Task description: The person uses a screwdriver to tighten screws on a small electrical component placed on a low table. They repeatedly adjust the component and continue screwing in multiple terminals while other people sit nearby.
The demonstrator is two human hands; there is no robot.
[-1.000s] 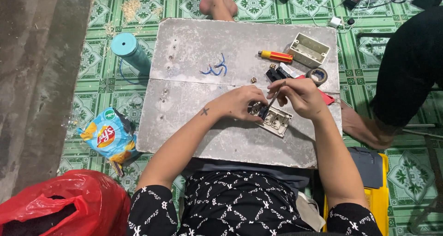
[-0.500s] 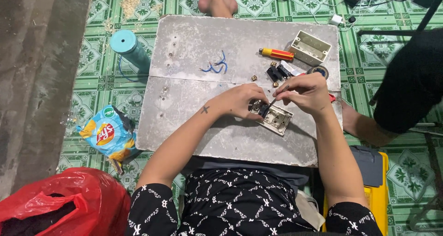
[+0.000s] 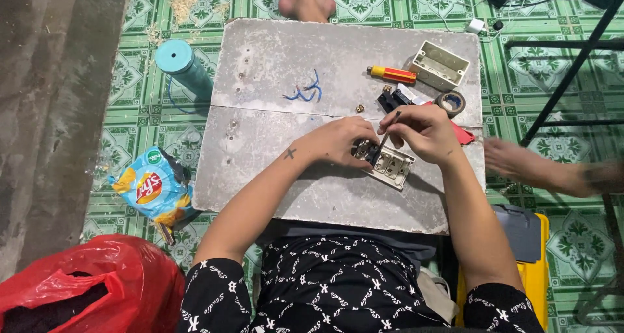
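A beige switch plate (image 3: 392,166) lies face down on the grey board (image 3: 273,151). My left hand (image 3: 338,141) presses on its left end and pinches a small dark part there. My right hand (image 3: 422,130) grips a thin dark tool (image 3: 386,136), its tip pointed down into the plate's back. Both hands meet over the plate near the board's right half.
On the board lie a red-and-yellow screwdriver (image 3: 390,73), a beige wall box (image 3: 442,64), a roll of black tape (image 3: 450,103), blue wire scraps (image 3: 304,91). Another person's hand (image 3: 520,164) reaches in from the right. A snack bag (image 3: 153,186), teal tube (image 3: 182,65) and red bag (image 3: 84,287) sit left.
The dark-clothed person at the right has drawn back; only that person's forearm and hand now reach in. My hands stay on the switch plate, with my right hand shifted slightly.
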